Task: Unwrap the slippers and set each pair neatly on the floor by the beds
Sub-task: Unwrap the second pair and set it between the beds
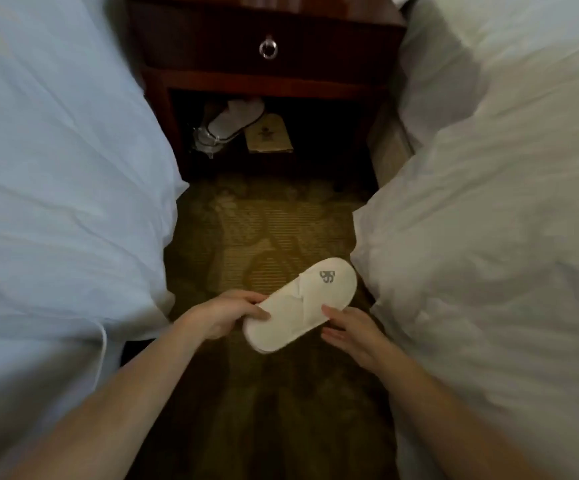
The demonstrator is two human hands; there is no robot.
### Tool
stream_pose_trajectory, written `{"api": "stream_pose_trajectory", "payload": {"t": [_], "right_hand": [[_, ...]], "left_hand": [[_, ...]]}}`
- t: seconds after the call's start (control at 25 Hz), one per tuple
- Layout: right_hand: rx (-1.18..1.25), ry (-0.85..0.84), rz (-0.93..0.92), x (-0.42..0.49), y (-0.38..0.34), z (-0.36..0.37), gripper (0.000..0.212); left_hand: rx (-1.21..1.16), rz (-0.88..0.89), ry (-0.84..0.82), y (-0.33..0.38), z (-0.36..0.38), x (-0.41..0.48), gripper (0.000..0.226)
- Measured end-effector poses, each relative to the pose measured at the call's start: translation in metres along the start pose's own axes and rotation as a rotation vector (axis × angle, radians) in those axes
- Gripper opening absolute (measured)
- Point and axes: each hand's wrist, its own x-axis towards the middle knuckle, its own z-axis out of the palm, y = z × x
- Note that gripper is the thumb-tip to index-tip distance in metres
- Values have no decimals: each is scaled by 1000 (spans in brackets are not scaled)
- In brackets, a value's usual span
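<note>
A white unwrapped slipper [301,303] with a grey logo on its toe is held above the patterned carpet between two beds, toe pointing up and right. My left hand [225,315] grips its heel end, thumb on top. My right hand [353,332] touches the slipper's right edge with relaxed fingers. Whether a second slipper lies under the first I cannot tell. More white slippers in clear plastic wrap [225,124] lie in the open shelf of the nightstand.
A dark wooden nightstand [267,46] with a ring-pull drawer stands at the far end of the aisle. A tan paper packet [269,138] lies in its shelf. White-covered beds [56,168] [506,202] flank the narrow strip of carpet [263,230].
</note>
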Motion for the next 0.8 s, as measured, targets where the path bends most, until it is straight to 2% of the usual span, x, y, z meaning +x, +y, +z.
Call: {"api": "stream_pose_trajectory", "payload": {"t": [0.08,0.16,0.28,0.44,0.64,0.72,0.8], "right_hand": [[-82,30,11,61,35,-1,70],[-47,53,-51,109,61,-7,65],[-22,196,-160,148,85,-16,55],[12,380,-162,134,98,-43,44],[-37,622,-319,142,92,-103,37],[-25,655,-317,148,100,-106,37],[-56,646,-288,153,109,-101,37]], "left_hand": [[163,-30,-64,-27,-3,50,38],[322,-71,-109,-56,-7,89,36],[290,-111,-140,-88,-13,116,24],[228,-118,64,-115,-8,112,23],[277,-62,238,-133,-21,122,17],[239,-72,286,-136,-25,120,22],[112,-95,319,-141,-12,114,37]]}}
